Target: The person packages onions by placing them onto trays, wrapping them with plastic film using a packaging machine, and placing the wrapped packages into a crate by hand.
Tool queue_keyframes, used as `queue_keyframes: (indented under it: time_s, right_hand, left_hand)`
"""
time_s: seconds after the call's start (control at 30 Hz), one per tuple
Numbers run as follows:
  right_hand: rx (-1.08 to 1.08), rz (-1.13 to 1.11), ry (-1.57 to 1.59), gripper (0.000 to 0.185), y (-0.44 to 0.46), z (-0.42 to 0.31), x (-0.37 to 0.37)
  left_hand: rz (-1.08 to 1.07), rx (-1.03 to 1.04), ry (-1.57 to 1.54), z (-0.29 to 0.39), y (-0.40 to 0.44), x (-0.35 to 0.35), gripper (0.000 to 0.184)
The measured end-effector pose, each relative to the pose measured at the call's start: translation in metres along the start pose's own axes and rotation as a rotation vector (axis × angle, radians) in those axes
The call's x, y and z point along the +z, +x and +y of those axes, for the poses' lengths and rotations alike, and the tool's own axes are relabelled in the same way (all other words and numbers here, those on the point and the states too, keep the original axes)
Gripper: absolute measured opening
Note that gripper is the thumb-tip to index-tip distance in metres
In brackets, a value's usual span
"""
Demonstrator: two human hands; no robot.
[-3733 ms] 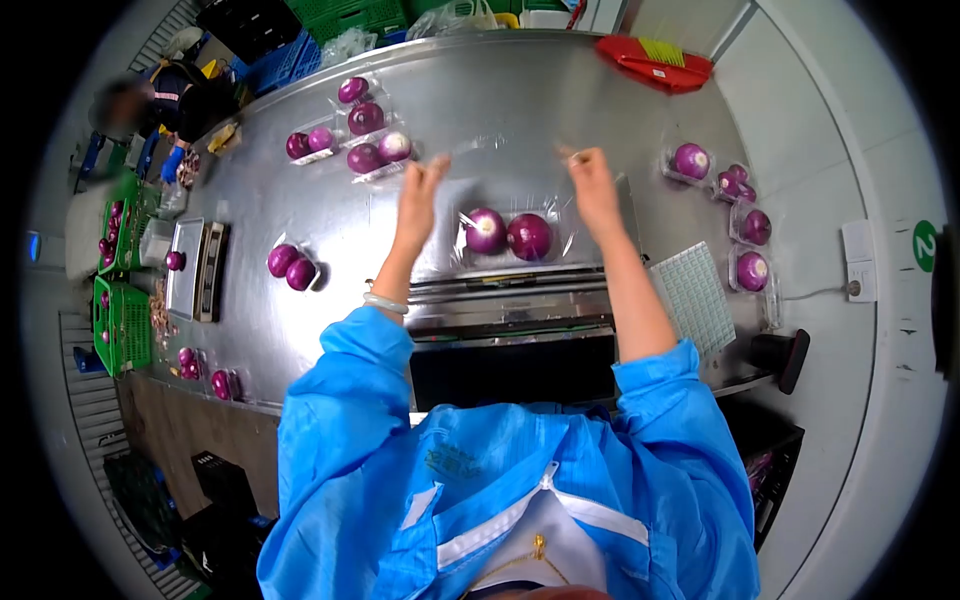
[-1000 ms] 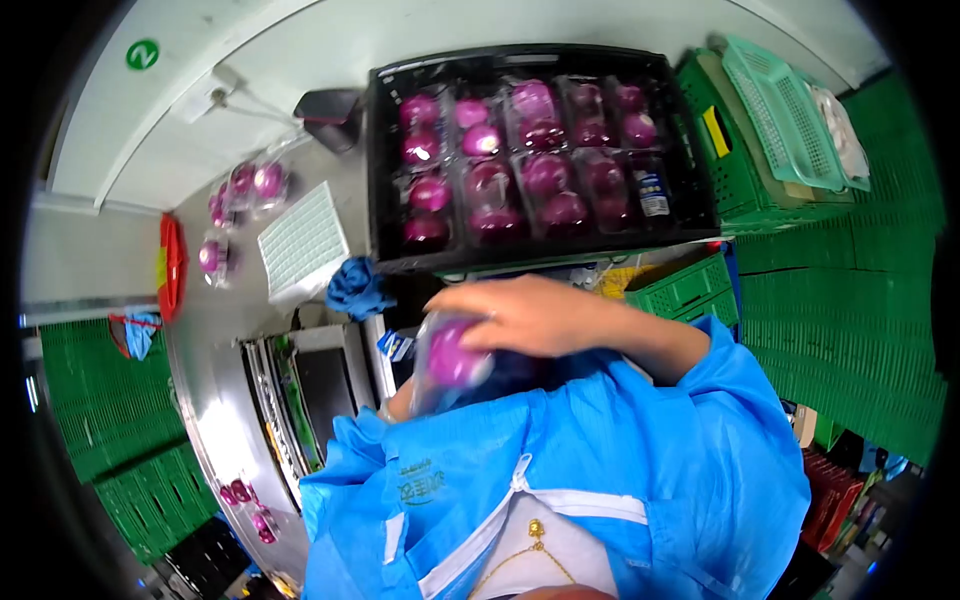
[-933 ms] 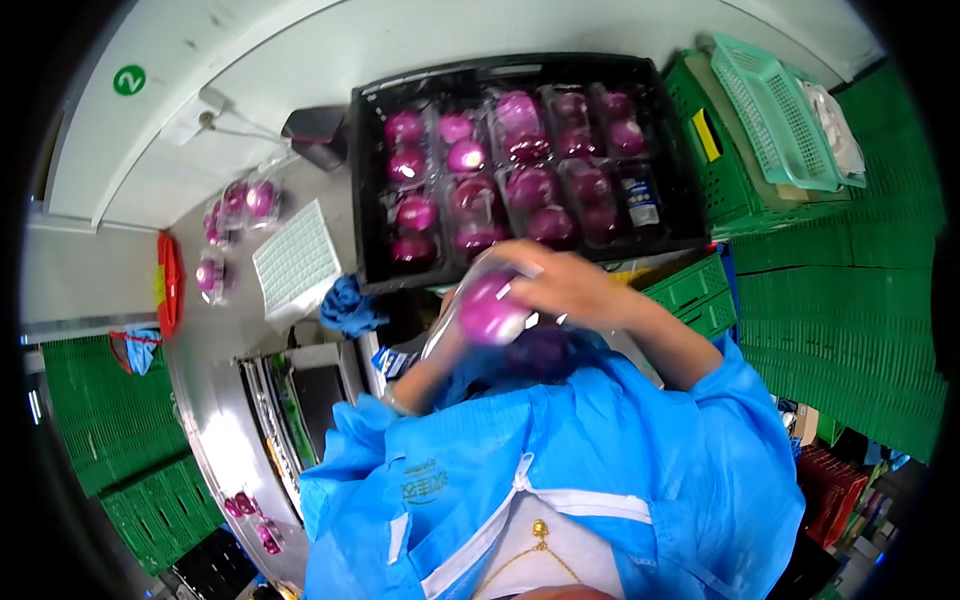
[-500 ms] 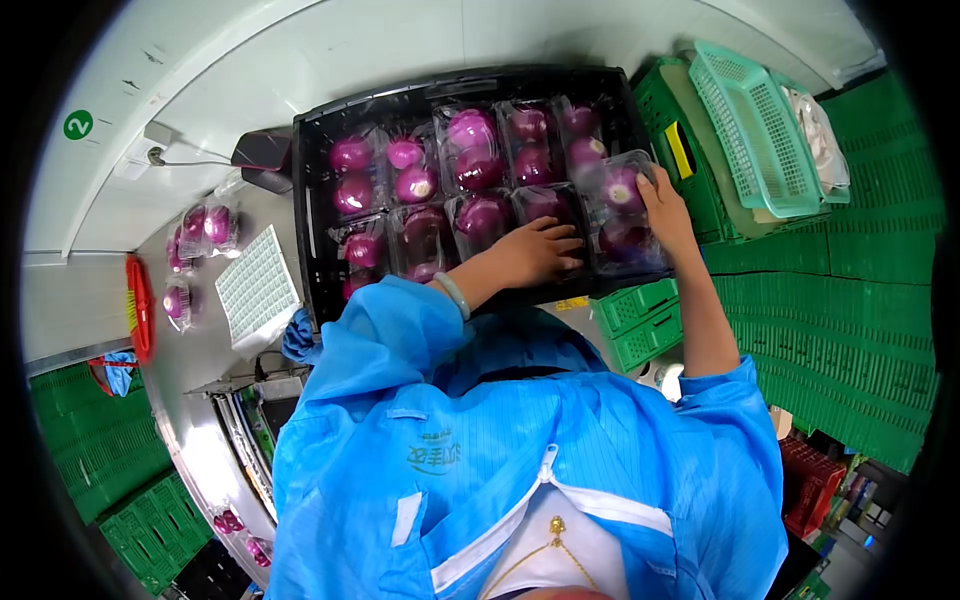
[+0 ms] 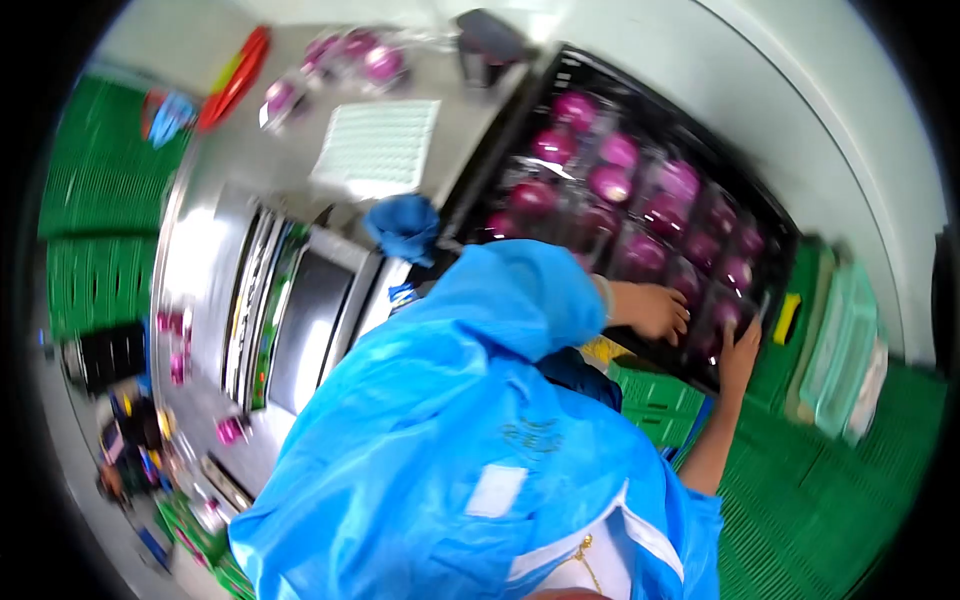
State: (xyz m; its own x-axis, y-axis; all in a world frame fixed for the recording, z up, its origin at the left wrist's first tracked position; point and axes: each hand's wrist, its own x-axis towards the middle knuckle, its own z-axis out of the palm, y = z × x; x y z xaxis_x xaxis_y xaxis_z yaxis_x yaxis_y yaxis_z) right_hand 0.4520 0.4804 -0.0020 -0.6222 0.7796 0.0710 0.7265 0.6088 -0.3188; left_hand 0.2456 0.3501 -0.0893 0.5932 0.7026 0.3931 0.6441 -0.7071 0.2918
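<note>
A black crate (image 5: 690, 130) holds clear plastic packs of red onions in rows. My right hand (image 5: 739, 362) grips the pack of red onions (image 5: 722, 318) in the crate's near right corner, fingers over its outer side. My left hand (image 5: 652, 312) rests on the packs at the crate's near side, its fingers spread and slightly curled, without a grip on any. Motion blur softens the packs, and my left sleeve covers part of the near left edge.
Left of the crate, a steel table (image 5: 290, 160) bears a white label sheet (image 5: 380, 143) and more onion packs (image 5: 360, 55). A dark device (image 5: 490, 45) stands by the crate's far left corner. Green crates and a pale green basket (image 5: 840, 350) stand at right.
The view has swung round, so the crate appears tilted and farther right. The pack in my right hand now sits lower, in the crate's corner. My left hand stays beside it.
</note>
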Motion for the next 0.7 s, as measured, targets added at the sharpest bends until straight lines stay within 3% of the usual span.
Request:
queue_keyframes:
  time_s: [0.07,0.13,0.17,0.2,0.23,0.27,0.3,0.33,0.37,0.4,0.47,0.5,0.53,0.6,0.67,0.7]
  right_hand:
    - [-0.114,-0.017,-0.294,0.067,-0.009,0.040,0.041]
    - [-0.035,-0.112,-0.230,0.066,0.001,0.034,0.028]
    - [0.022,-0.167,-0.199,0.066,0.002,0.030,0.018]
    - [-0.043,-0.084,-0.187,0.064,0.003,0.010,0.008]
    - [-0.107,0.002,-0.171,0.063,0.002,-0.026,-0.001]
    - [-0.167,0.081,-0.159,0.062,-0.003,-0.066,-0.012]
    - [-0.228,0.112,-0.020,0.057,-0.010,-0.123,-0.025]
    - [-0.285,0.145,0.123,0.053,-0.019,-0.185,-0.029]
    - [-0.389,0.087,0.202,0.048,-0.032,-0.232,-0.024]
    - [-0.488,0.029,0.279,0.044,-0.048,-0.273,-0.015]
    - [-0.900,-0.312,0.406,0.039,-0.078,-0.355,0.015]
    - [-1.031,-0.351,0.517,0.038,-0.098,-0.383,0.048]
    - [-1.051,-0.488,0.570,0.043,-0.113,-0.408,0.080]
    - [-0.952,-0.553,0.489,0.055,-0.132,-0.447,0.138]
    - [-0.781,-0.530,0.377,0.071,-0.128,-0.467,0.205]
    - [-0.716,-0.703,0.310,0.074,-0.116,-0.480,0.218]
  left_hand:
    - [-0.142,-0.156,-0.006,0.020,0.001,-0.020,0.033]
    - [-0.046,-0.326,-0.168,0.057,-0.026,-0.089,0.030]
    - [0.150,-0.362,-0.202,0.069,-0.047,-0.109,0.028]
    - [0.343,-0.386,-0.226,0.076,-0.077,-0.131,0.026]
    - [0.606,-0.438,-0.043,0.089,-0.115,-0.153,0.025]
    - [0.727,-0.544,0.105,0.099,-0.157,-0.165,0.022]
    - [0.648,-0.821,0.207,0.115,-0.206,-0.173,0.017]
    - [0.855,-1.041,0.279,0.131,-0.250,-0.175,0.012]
    - [0.902,-1.329,0.320,0.144,-0.291,-0.170,0.011]
    - [0.867,-1.446,0.320,0.155,-0.321,-0.174,0.016]
    - [0.500,-1.642,0.214,0.174,-0.369,-0.156,0.042]
    - [0.422,-1.567,0.200,0.175,-0.389,-0.138,0.039]
    - [0.347,-1.490,0.188,0.174,-0.405,-0.127,0.037]
    - [0.214,-1.509,0.260,0.169,-0.416,-0.122,0.022]
    - [0.323,-1.421,0.344,0.168,-0.417,-0.135,0.015]
    - [0.296,-1.436,0.315,0.168,-0.422,-0.139,0.014]
